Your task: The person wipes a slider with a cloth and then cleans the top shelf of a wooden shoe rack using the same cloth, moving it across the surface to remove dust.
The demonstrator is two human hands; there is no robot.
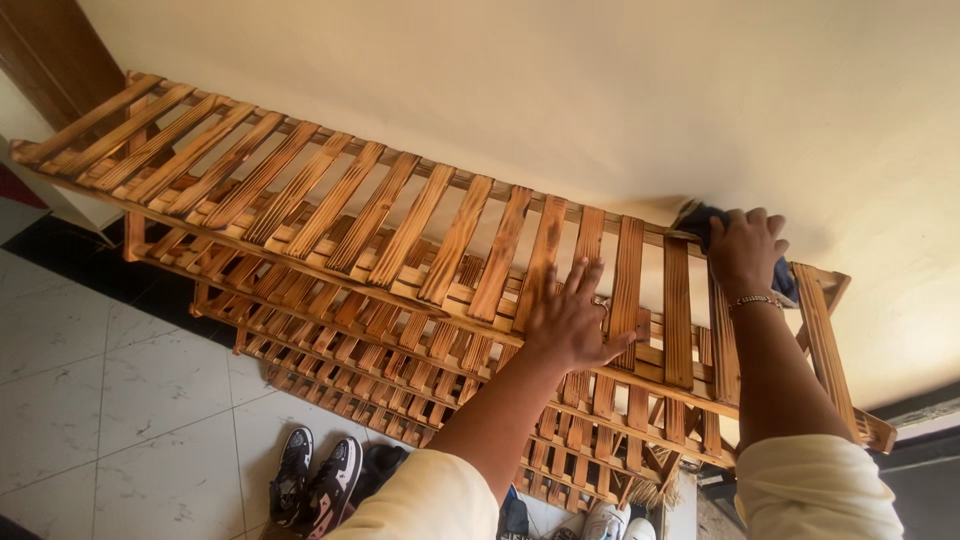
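- Atop a slatted, burnt-brown wooden shoe rack (400, 230), the right hand (745, 250) presses a dark blue cloth (700, 222) near the cream wall (600, 90).
- Left hand (570, 320) rests flat, fingers spread, on the slats, holding nothing.

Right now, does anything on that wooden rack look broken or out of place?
Nothing stands out. The slatted wooden rack looks intact; the left hand rests flat on it, the right hand presses a dark cloth.
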